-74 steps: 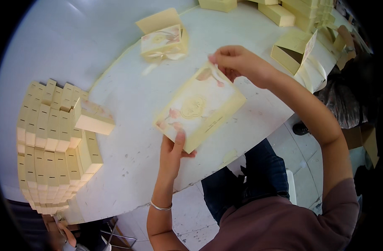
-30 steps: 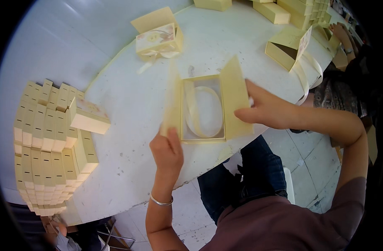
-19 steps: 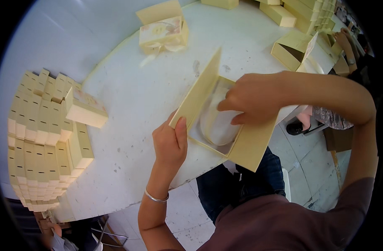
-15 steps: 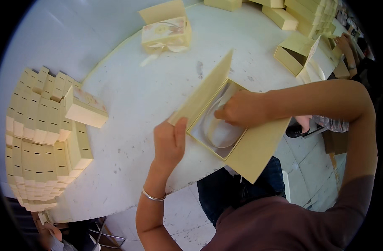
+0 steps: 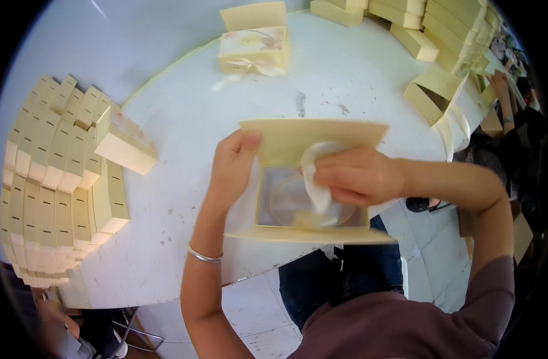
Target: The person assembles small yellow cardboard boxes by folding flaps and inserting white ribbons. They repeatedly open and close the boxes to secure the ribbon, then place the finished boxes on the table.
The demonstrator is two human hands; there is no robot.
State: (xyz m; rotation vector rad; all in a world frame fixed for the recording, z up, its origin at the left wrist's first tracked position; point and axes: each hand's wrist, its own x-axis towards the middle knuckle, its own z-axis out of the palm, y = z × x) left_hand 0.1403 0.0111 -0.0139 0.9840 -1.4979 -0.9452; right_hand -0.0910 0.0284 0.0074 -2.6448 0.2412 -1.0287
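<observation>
A cream cardboard box [image 5: 259, 197] lies at the table's near edge, its two flaps folded outward. My left hand [image 5: 233, 167] is closed on the left corner of the raised far flap [image 5: 322, 133], thumb on top. Over the box's inside, my right hand [image 5: 359, 175] pinches a white ribbon [image 5: 313, 179] that hangs in a loop, smeared by motion. Beneath it, part of a ribbon loop shows faintly in the grey-white interior. The near flap [image 5: 310, 237] stretches toward my lap.
Stacked cream boxes [image 5: 52, 173] fill the table's left side; one floral-topped box [image 5: 127, 149] rests against them. At the back stands an open box with a ribbon bow [image 5: 253, 54]. More boxes [image 5: 453, 27] and an open box [image 5: 432, 96] are at right, near another person's hand [image 5: 499, 84].
The box has turned so its flaps face away from and toward me. My right hand has lifted ribbon out of the box's inside. My left hand has moved up with the flap.
</observation>
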